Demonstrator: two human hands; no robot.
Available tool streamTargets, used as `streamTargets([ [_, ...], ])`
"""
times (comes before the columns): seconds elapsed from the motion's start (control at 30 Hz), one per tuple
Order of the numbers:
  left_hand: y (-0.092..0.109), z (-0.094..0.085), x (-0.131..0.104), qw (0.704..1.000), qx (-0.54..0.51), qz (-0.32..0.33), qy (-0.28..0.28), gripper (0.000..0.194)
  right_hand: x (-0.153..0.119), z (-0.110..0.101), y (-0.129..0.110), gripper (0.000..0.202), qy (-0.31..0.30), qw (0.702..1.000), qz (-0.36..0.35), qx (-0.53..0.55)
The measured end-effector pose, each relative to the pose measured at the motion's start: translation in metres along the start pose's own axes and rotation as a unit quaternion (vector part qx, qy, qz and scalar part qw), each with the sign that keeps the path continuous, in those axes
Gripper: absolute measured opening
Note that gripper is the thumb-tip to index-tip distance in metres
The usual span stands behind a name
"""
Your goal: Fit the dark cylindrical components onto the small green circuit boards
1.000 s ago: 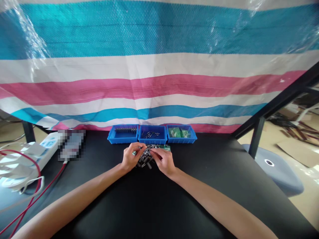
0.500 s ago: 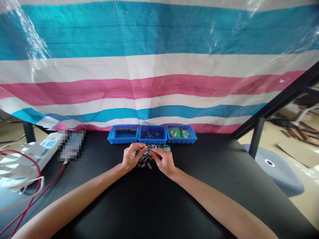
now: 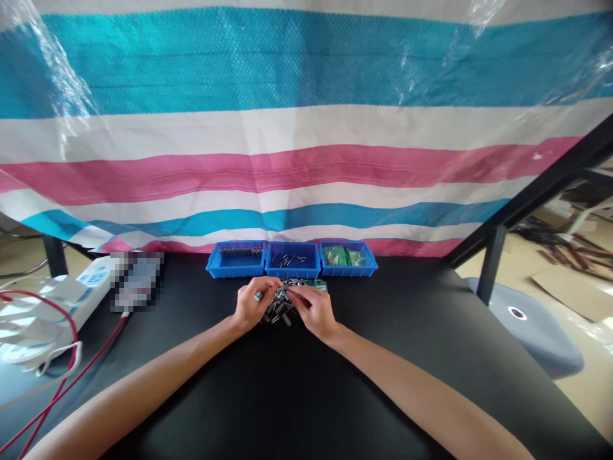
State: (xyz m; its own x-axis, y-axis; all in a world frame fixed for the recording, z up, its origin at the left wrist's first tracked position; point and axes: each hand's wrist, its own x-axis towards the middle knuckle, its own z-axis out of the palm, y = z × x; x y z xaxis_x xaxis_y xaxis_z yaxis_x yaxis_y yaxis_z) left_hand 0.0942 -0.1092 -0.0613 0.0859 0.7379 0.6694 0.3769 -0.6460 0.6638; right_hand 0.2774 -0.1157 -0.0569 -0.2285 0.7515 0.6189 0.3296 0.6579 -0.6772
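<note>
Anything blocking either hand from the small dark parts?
Nothing visible: the left hand and right hand are both right at the small dark parts. The three blue bins stand beyond, not between. Whether either hand grips one is too small to tell.

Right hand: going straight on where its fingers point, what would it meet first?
The right hand would likely meet the small parts between the hands, then the left hand; depth is unclear.
</note>
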Motion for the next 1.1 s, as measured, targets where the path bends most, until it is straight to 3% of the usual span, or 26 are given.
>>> streamTargets([
  [0.23, -0.0009, -0.002, -0.0024, 1.0, -0.007, -0.008, -0.005, 0.02, -0.0001, -0.0003, -0.0001, 0.015, 0.005, 1.0, -0.001, -0.004],
  [1.1, -0.0029, 0.0006, -0.0032, 1.0, 0.022, 0.005, 0.012, 0.014, 0.001, -0.0005, -0.0011, 0.016, -0.004, 1.0, -0.003, 0.001],
])
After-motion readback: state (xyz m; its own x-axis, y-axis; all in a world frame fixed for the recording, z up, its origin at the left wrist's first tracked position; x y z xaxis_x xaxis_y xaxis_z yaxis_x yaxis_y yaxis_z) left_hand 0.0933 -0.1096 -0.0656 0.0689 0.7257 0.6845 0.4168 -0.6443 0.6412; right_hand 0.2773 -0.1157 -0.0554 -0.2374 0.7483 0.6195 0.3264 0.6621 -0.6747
